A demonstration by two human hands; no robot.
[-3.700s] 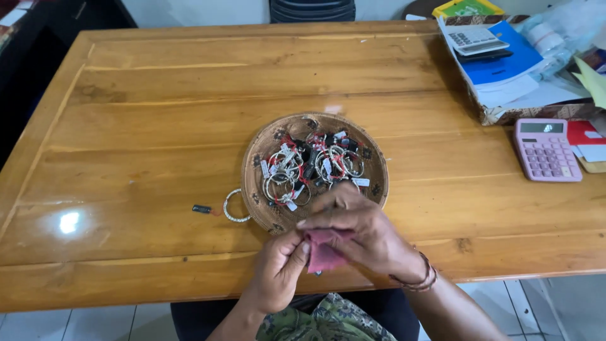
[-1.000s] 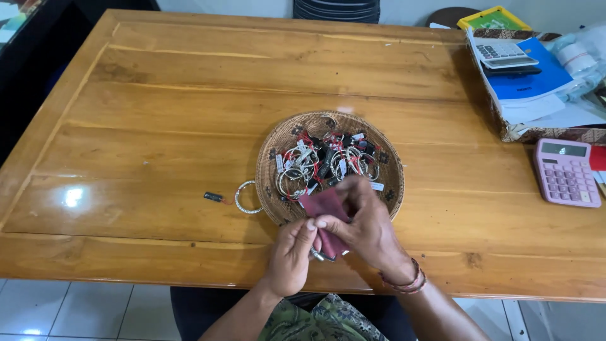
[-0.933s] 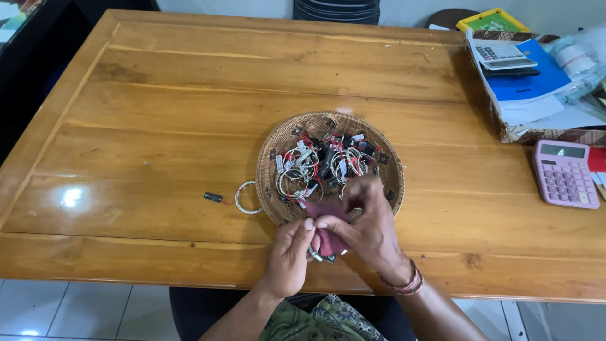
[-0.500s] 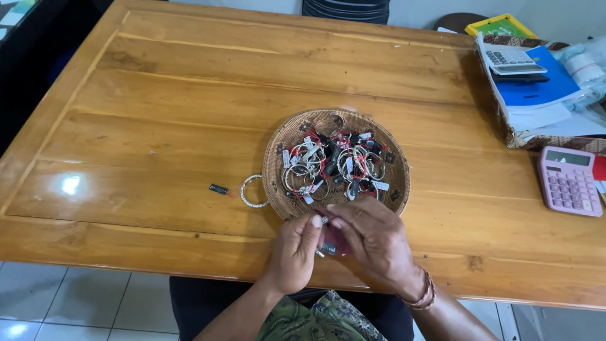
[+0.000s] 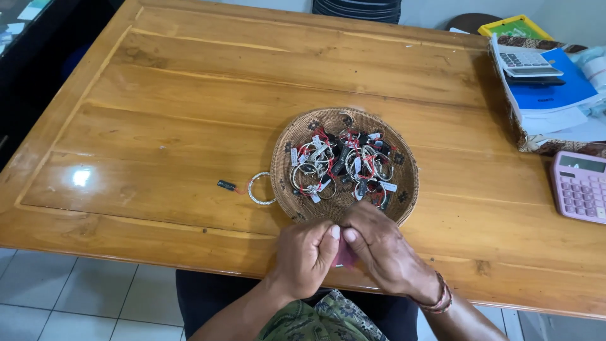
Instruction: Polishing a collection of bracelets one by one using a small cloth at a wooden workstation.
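Note:
My left hand (image 5: 306,254) and my right hand (image 5: 379,247) meet near the table's front edge, thumbs touching, both closed on a small dark red cloth (image 5: 344,257) that is mostly hidden between them. Whether anything lies inside the cloth cannot be seen. Just beyond my hands stands a round woven tray (image 5: 287,140) heaped with several silver bangles (image 5: 341,167) carrying red strings and small tags. One silver bangle (image 5: 260,188) lies on the wood left of the tray, tied by a red thread to a small black tag (image 5: 225,185).
The wooden table (image 5: 189,107) stretches far and left. At the right edge sit a pink calculator (image 5: 581,184) and a box holding blue and white papers (image 5: 549,101) with a grey calculator (image 5: 522,61) on top. Tiled floor (image 5: 76,297) lies below the front edge.
My hands have drawn back from over the tray toward the table's front edge and closed together on the red cloth, which now shows less. The view has shifted slightly.

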